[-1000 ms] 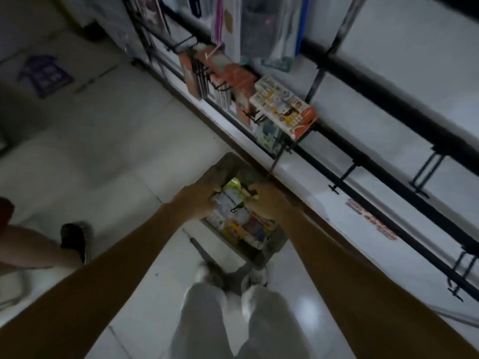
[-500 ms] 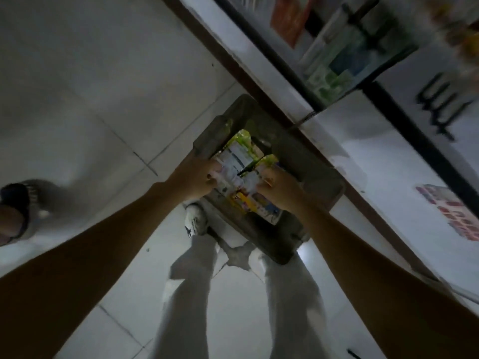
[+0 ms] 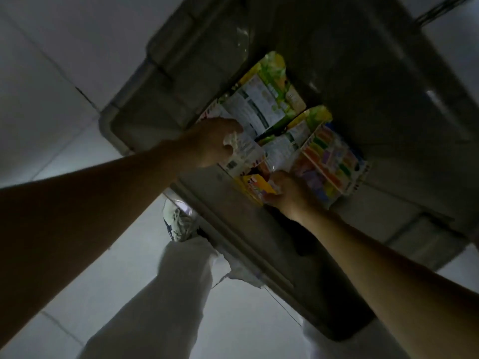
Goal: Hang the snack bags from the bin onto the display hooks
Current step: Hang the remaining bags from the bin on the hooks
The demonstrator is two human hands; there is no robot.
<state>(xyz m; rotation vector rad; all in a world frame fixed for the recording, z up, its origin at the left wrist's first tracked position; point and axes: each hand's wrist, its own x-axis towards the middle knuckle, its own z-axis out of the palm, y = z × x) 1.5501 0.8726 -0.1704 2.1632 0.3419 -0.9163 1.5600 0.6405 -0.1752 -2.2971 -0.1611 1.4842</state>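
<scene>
Left hand [image 3: 215, 142], right hand [image 3: 290, 195] grip snack bags [image 3: 261, 104] (in bin [image 3: 181, 55])

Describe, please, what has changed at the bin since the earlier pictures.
The view has dipped close over the grey plastic bin; the stocked display hooks are out of sight. The right hand has slid toward the bin's near wall and grips a small yellow packet; the left hand grips the white-backed snack bag. Unchanged: the bin on the floor, the bags inside it, none lifted out.
</scene>
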